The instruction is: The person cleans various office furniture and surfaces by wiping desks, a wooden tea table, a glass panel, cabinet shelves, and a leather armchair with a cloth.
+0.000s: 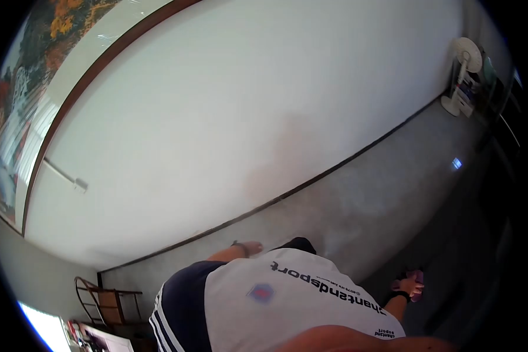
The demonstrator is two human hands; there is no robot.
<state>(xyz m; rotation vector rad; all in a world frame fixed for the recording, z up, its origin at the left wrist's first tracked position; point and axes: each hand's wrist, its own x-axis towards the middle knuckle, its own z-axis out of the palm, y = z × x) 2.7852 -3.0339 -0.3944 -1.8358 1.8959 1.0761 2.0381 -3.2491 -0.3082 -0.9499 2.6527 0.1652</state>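
Note:
My right hand (412, 286), with a dark band at the wrist, is closed around a small pink-purple object (417, 277). Parts of this object stick out past the fingers, but its exact kind is unclear. On the other side of my body, my left hand (251, 248) is held out near the foot of the wall and also has a dark band at the wrist. Its fingers are too small and blurred to make out. Between the two hands is my white shirt (293, 293) with black lettering. A dark rounded shape (300, 244) shows just beyond it.
A white wall (234, 129) with a dark skirting strip meets the grey floor (358, 199). A white fan (467, 56) stands at the far right. A brown chair (110, 305) is at lower left, and a large framed picture (35, 76) hangs at upper left.

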